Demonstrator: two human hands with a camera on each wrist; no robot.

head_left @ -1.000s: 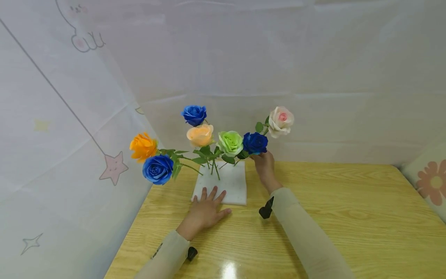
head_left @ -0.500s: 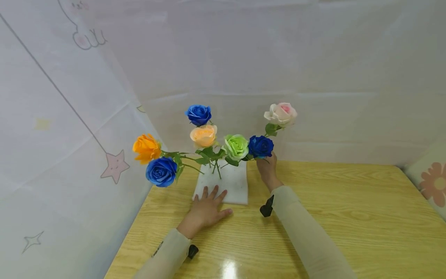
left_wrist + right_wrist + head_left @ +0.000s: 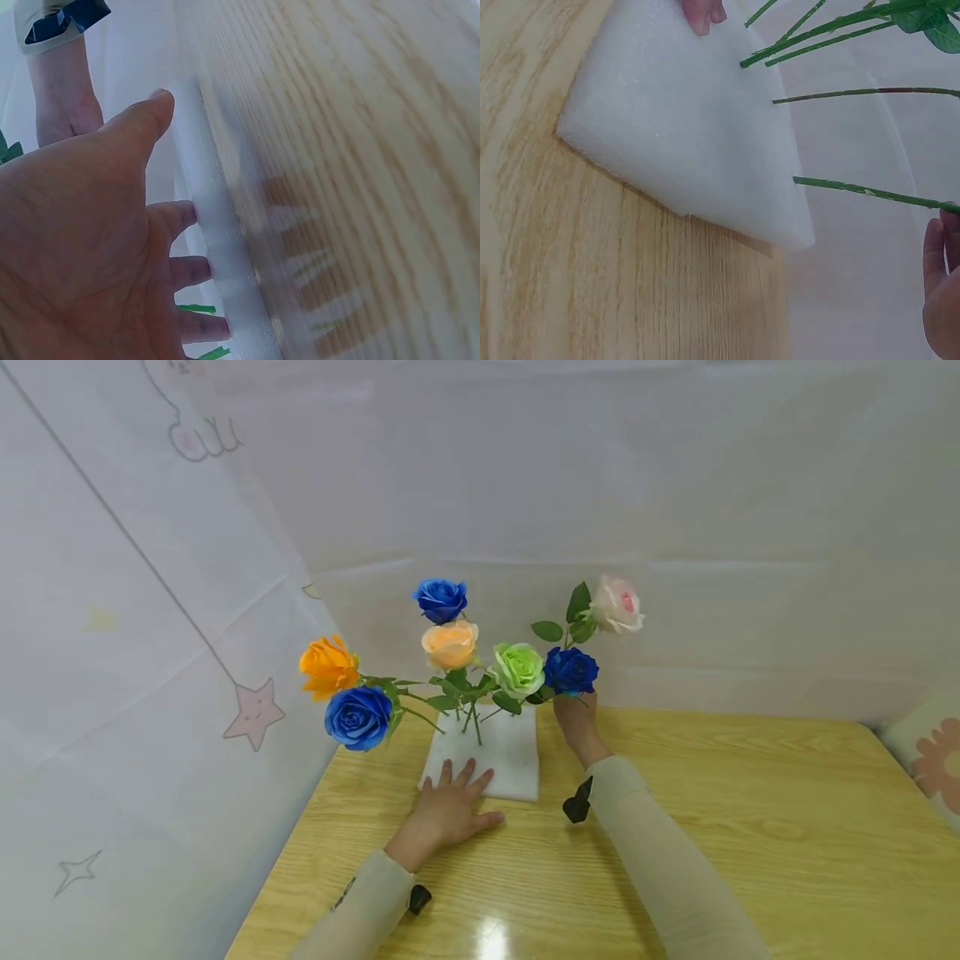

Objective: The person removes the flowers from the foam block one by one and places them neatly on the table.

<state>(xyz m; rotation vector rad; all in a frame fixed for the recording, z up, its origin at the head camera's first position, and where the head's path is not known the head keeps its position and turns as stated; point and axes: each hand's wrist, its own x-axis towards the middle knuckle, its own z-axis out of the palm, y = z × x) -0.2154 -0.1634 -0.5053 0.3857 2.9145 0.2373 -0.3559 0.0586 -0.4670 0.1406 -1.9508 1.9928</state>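
Observation:
A white foam block [image 3: 513, 768] lies on the table with several rose stems standing in it. My left hand [image 3: 446, 814] rests on its front edge, fingers straight and spread. Behind the dark blue rose [image 3: 572, 671], my right hand [image 3: 577, 727] is partly hidden. In the right wrist view, its fingers [image 3: 934, 251] pinch a green stem [image 3: 870, 192] whose lower end meets the foam. That stem appears to belong to the pale pink rose [image 3: 618, 604], which leans right. Between the hands stand a green rose [image 3: 517, 670], a peach rose [image 3: 450, 645] and a blue rose [image 3: 440, 600].
On the left, an orange rose [image 3: 328, 667] and another blue rose [image 3: 358, 718] lean out past the foam. The wooden table [image 3: 735, 827] extends to the right. A pale printed cloth [image 3: 525, 468] hangs close behind and along the left side.
The pale pink rose has turned and tilted, and its leaves now show on its left. The right hand still grips near the dark blue rose. The left hand stays on the foam; the view shifts slightly.

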